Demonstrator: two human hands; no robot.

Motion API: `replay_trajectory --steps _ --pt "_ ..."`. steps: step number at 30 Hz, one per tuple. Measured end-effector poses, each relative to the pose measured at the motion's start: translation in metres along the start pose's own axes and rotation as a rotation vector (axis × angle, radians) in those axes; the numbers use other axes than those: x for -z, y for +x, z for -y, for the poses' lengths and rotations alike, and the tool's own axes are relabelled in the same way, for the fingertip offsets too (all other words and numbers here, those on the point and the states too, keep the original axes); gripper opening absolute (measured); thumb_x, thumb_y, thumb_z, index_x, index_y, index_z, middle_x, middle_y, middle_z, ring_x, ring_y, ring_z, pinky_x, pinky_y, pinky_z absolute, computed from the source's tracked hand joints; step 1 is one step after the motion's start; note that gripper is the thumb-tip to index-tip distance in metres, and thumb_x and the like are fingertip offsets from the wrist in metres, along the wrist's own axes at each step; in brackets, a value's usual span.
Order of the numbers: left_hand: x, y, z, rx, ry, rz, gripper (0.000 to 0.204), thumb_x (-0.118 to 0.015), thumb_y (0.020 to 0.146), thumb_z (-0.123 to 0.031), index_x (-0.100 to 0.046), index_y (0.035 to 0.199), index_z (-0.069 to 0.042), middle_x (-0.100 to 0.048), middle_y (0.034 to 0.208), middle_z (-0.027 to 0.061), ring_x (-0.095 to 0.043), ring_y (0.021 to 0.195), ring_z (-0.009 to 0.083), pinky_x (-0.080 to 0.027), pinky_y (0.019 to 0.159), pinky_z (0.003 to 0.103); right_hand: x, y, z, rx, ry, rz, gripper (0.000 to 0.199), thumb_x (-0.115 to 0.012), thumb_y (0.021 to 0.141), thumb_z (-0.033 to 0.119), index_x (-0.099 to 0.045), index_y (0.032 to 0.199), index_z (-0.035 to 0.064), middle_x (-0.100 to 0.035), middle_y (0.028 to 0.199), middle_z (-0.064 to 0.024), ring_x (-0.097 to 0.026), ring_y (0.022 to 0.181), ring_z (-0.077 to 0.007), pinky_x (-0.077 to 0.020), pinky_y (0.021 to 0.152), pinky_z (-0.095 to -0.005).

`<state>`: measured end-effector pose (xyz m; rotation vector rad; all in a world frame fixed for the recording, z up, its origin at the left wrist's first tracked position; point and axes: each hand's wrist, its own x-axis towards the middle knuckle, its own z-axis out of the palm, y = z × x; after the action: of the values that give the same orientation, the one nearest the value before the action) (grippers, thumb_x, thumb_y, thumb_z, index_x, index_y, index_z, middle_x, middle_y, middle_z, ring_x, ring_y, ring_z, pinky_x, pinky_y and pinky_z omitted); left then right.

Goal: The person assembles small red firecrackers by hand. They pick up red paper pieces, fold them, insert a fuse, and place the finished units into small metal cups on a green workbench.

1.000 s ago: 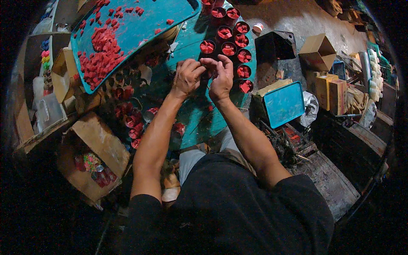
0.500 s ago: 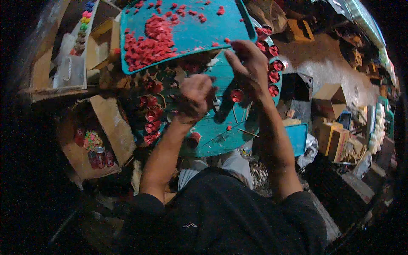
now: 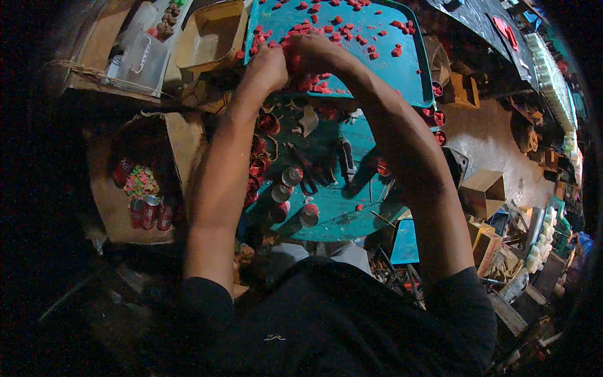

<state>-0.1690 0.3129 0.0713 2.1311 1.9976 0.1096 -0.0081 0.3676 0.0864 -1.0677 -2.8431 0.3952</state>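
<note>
A large teal tray (image 3: 402,75) strewn with several red lumps lies at the top of the view. My left hand (image 3: 267,66) and my right hand (image 3: 314,49) are pressed close together on a pile of red lumps (image 3: 311,81) at the tray's near side. Their fingers curl down into the pile, and I cannot see what they hold. Below my arms is a round teal table (image 3: 336,217) with small round metal cups (image 3: 291,177) and dark hand tools (image 3: 345,157).
A row of red-filled cups (image 3: 257,166) lines the table's left edge. A cardboard box (image 3: 116,201) with red cans and coloured bits sits at left. A cardboard tray (image 3: 210,38) and a clear plastic tub (image 3: 141,53) stand top left. Cardboard boxes (image 3: 483,188) crowd the floor at right.
Both hands have gone up from the round table to the teal tray and come together on the red pile. The view has tilted, so the tray now sits top centre.
</note>
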Motion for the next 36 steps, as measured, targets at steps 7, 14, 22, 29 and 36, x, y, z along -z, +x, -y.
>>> replay_trajectory --steps 7,14,22,29,36 --pt "0.012 0.034 0.005 -0.112 -0.248 -0.059 0.046 -0.066 0.076 -0.008 -0.067 0.121 0.003 -0.071 0.115 0.0264 -0.068 0.113 0.0395 -0.053 0.101 0.049 0.009 0.004 -0.018 -0.082 0.587 0.079 0.038 -0.078 0.078 0.011 -0.066 0.113 0.0021 -0.074 0.095 -0.0130 -0.070 0.081 -0.0183 -0.0583 0.070 -0.0382" --pt "0.052 0.021 -0.037 -0.344 -0.356 -0.371 0.047 -0.076 0.077 -0.015 -0.070 0.122 -0.004 -0.074 0.110 0.0212 -0.072 0.102 0.0361 -0.057 0.088 0.044 -0.008 -0.019 -0.021 -0.135 1.414 -0.398 0.036 -0.061 0.099 0.025 -0.061 0.127 0.0010 -0.070 0.110 -0.0133 -0.069 0.085 -0.0220 -0.0589 0.071 -0.0336" --pt "0.118 -0.037 -0.059 -0.033 -0.497 -0.294 0.053 -0.084 0.079 -0.019 -0.067 0.126 0.000 -0.072 0.115 0.0229 -0.072 0.100 0.0338 -0.058 0.088 0.043 -0.014 -0.038 -0.048 -0.226 2.566 -0.232 0.030 -0.055 0.103 0.026 -0.072 0.106 0.0021 -0.076 0.094 -0.0102 -0.073 0.081 -0.0266 -0.0598 0.073 -0.0401" --pt "0.029 -0.134 -0.090 -0.231 -0.530 -0.347 0.029 -0.078 0.090 -0.017 -0.073 0.114 -0.002 -0.075 0.107 0.0134 -0.072 0.096 0.0262 -0.057 0.087 0.038 0.057 -0.091 -0.044 -0.249 0.716 -0.154 0.026 -0.067 0.094 0.020 -0.068 0.116 0.0047 -0.068 0.080 -0.0056 -0.064 0.066 -0.0171 -0.0499 0.054 -0.0349" --pt "-0.105 -0.192 -0.148 -0.229 -0.683 0.016 0.022 -0.070 0.088 -0.007 -0.070 0.109 -0.001 -0.070 0.101 0.0171 -0.069 0.091 0.0357 -0.055 0.084 0.042 0.014 -0.086 -0.087 -0.096 2.546 -0.327 0.038 -0.052 0.106 0.034 -0.067 0.104 -0.0006 -0.072 0.089 -0.0149 -0.058 0.058 -0.0184 -0.0346 0.037 -0.0227"
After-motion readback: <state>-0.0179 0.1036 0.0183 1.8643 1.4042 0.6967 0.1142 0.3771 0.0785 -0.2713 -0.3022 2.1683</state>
